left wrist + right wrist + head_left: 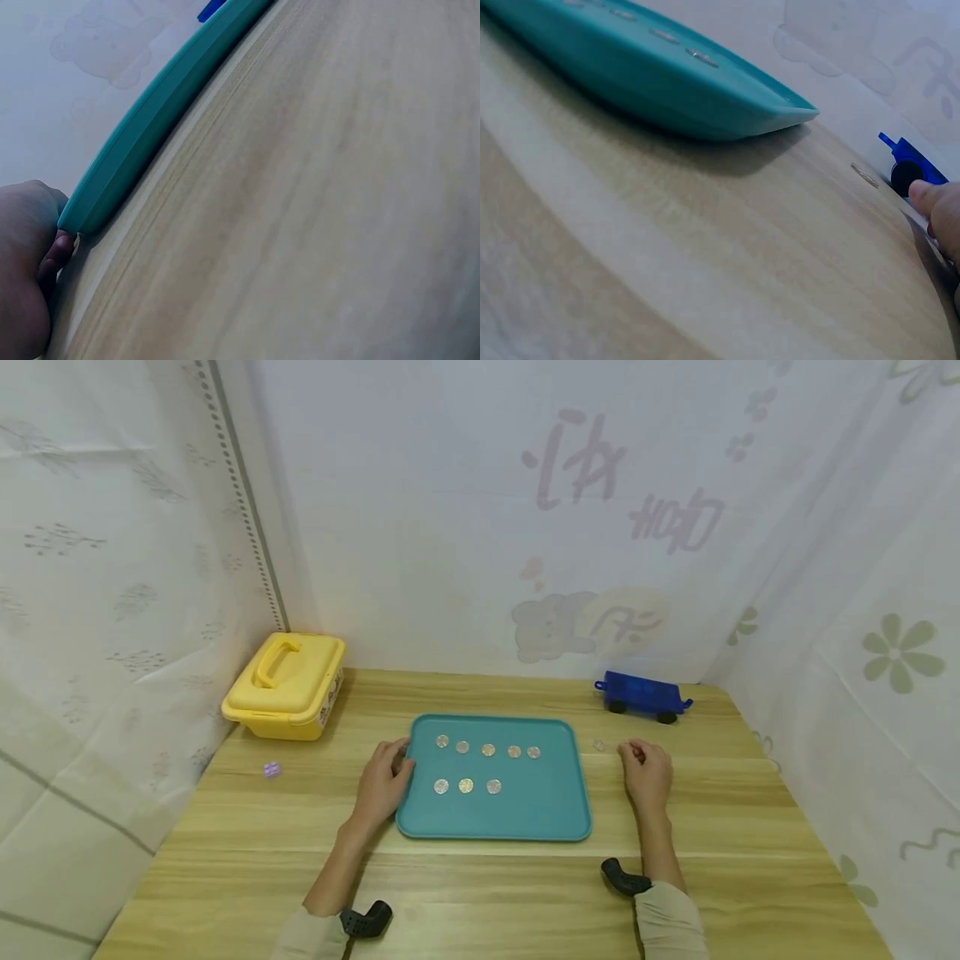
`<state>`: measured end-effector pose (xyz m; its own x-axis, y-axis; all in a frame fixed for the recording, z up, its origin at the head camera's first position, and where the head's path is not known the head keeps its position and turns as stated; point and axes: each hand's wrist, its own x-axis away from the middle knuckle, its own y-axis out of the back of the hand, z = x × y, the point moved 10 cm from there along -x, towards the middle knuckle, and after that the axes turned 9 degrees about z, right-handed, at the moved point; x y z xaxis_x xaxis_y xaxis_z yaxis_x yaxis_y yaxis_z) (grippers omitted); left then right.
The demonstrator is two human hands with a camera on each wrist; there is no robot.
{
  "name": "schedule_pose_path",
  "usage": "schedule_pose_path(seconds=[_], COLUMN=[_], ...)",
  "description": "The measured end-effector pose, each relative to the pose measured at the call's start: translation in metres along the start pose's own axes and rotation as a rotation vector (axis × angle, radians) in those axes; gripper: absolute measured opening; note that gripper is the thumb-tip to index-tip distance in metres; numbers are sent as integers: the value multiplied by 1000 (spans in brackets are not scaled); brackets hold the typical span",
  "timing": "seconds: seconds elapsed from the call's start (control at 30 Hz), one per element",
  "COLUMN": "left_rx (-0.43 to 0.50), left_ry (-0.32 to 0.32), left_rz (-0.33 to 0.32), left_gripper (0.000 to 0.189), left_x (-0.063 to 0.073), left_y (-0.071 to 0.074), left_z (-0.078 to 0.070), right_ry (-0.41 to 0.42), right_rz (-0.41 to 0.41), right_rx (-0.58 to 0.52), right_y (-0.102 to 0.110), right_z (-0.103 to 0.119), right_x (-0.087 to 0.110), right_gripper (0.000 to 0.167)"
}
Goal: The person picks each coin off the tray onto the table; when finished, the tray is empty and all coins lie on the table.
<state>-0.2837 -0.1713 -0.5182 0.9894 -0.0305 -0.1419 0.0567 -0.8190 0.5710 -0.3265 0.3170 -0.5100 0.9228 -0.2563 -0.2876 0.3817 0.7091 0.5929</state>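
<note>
My left hand (382, 783) holds the left rim of a teal tray (525, 820), its thumb at the edge; the left wrist view shows fingers (63, 251) against the tray's side. On the tray lie silver and gold-coloured coins: several in a back row, such as this coin (488, 749), and three in a front row, with this coin (466, 786) in the middle. To the tray's right, a single coin (598, 745) rests on the table. Just right of that coin is my right hand (647, 770), fingers curled and thumb near them; whether anything sits between the fingertips is hidden.
A blue toy wagon (642, 692) with black wheels stands at the back right, behind my right hand. At the back left is a lidded yellow box (285, 681) with a handle. A small purple block (272, 769) lies in front of it on the wooden table (495, 893).
</note>
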Motion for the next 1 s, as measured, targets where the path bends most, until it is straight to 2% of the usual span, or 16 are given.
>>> schedule_pose_path(seconds=[0.2, 0.5, 0.77, 1.0], left_rx=[-16, -9, -6, -11], left_ry=[1, -19, -2, 0], left_rz=[-9, -12, -8, -2], left_gripper=[42, 41, 42, 42], left_x=[-4, -5, -2, -1], left_y=[6, 6, 2, -1], left_z=[2, -1, 0, 1], right_ry=[24, -13, -49, -70], right_rz=[45, 73, 86, 23], right_rx=[91, 132, 93, 7], right_y=[-12, -14, -12, -6], right_z=[6, 4, -1, -3], right_x=[-3, -3, 1, 4], right_gripper=[30, 33, 35, 31])
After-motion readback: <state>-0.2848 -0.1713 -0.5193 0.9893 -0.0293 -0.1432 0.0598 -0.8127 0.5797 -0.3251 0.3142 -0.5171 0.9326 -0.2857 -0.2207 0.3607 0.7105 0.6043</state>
